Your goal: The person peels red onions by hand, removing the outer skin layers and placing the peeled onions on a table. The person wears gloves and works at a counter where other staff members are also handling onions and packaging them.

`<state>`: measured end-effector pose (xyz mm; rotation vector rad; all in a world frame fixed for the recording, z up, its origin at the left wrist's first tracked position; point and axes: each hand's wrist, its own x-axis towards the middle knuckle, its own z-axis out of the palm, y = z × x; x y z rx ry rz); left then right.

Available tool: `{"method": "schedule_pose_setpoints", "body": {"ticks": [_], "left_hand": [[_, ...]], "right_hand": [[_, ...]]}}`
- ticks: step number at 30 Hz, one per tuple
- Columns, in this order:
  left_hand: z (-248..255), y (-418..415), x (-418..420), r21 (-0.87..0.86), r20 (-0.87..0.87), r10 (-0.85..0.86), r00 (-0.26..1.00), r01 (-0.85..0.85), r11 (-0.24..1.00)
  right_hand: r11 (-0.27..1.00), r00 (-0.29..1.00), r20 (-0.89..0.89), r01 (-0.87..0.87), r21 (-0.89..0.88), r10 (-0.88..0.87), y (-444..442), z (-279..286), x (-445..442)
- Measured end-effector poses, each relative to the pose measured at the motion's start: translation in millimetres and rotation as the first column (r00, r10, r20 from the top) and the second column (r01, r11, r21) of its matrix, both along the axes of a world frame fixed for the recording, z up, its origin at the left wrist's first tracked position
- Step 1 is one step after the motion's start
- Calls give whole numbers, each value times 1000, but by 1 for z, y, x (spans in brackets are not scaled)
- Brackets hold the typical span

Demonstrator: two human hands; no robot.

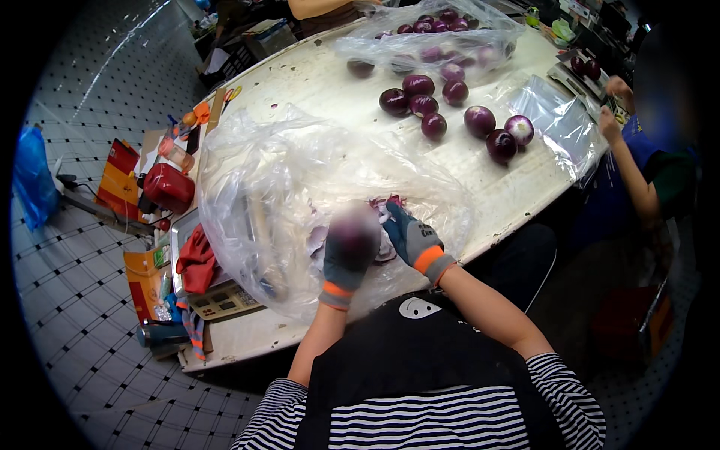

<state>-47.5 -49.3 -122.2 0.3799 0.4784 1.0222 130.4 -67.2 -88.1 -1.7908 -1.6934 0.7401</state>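
Note:
My left hand, in a grey work glove with an orange band, holds a red onion, blurred at its upper part. Close on its right is my right hand, gloved alike, with its fingertips near pale and purple onion skins. Whether those fingers grip a piece of skin cannot be told. Under both hands a large clear plastic bag lies spread on the white table. More loose skins lie on the plastic to the left of the onion.
Several red onions lie beyond the bag, and more fill a clear bag at the far edge. Plastic film lies at the right, near a co-worker's hands. A scale with a red glove stands at the left edge.

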Motion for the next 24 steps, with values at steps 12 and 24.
{"method": "schedule_pose_setpoints", "body": {"ticks": [12,24], "left_hand": [[16,0,-5,-18,-77,-131,988,130,991],[-2,2,-14,-71,-55,-232,971,228,971]], "right_hand": [[933,814,455,-319,-167,360,-11,50,4],[946,908,269,-292,-140,320,-7,26,-6]]}}
